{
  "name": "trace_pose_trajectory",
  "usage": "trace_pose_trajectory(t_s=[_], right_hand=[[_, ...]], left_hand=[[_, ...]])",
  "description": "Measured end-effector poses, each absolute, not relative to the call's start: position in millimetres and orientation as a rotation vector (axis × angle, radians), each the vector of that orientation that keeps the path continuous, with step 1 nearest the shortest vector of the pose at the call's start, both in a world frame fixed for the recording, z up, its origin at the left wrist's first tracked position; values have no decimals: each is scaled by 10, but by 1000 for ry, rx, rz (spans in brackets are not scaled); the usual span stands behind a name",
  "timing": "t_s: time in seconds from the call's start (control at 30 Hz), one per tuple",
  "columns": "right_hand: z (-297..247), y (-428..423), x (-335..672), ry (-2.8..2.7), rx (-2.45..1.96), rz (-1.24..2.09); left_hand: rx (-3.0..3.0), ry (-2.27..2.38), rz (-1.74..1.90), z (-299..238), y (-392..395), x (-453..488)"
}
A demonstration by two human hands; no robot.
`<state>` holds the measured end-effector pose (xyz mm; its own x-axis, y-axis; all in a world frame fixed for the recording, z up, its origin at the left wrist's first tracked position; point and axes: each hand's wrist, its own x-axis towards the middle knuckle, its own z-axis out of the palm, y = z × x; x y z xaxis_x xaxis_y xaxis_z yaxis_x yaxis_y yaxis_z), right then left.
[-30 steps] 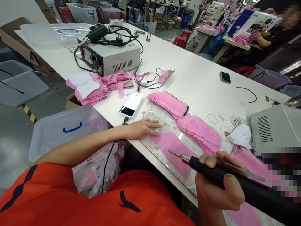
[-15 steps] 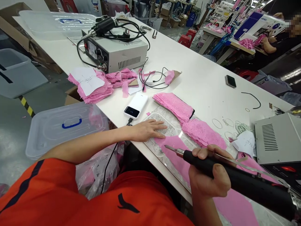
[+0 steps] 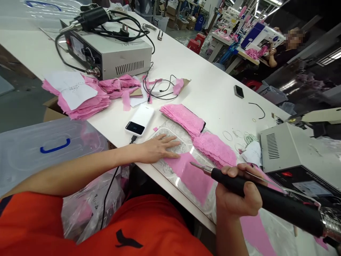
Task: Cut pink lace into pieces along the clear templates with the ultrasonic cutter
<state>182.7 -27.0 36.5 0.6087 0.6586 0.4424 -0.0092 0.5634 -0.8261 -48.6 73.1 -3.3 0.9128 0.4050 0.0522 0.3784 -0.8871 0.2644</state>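
My left hand lies flat with its fingers spread, on a clear patterned plate at the table's front edge. Its lower fingertips touch the upper left end of a pink fabric piece. In my right hand is a thick black handheld tool with a pointed metal tip and a thin metal lever along its side. The tip is over the pink piece, to the right of my left fingers; I cannot tell if it touches. Two stacks of pink lace-edged fabric lie just beyond. Another pink piece is below my right wrist.
A white power bank with a cable sits left of the plate. Grey control boxes stand at the far left and right. Bundled pink fabric, a phone and loose rings lie about. A person sits at a sewing machine.
The view has swung to the right, so the table's things appear farther left. The tool's tip has moved a little rightward, away from my left fingers. My left hand stays on the plate.
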Motion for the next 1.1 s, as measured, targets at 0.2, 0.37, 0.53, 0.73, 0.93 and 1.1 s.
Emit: trace_pose_trajectory(t_s=[0.2,0.37,0.53,0.73,0.93,1.1], right_hand=[[361,-212,1902,-829,-897,402],[358,-183,1866,-831,-910,431],[385,-181,1812,-802,-890,461],[408,-170,1642,-911,-846,573],[388,-134,1466,-948,-830,656],[360,-103,1352,-984,-800,701]], left_hand=[[2800,548,270,-113,764,-454],[2789,544,298,-102,767,-431],[2783,552,185,0,767,-460],[2712,571,207,1,730,-599],[2650,530,437,-126,694,-707],[2536,565,545,-145,682,-713]])
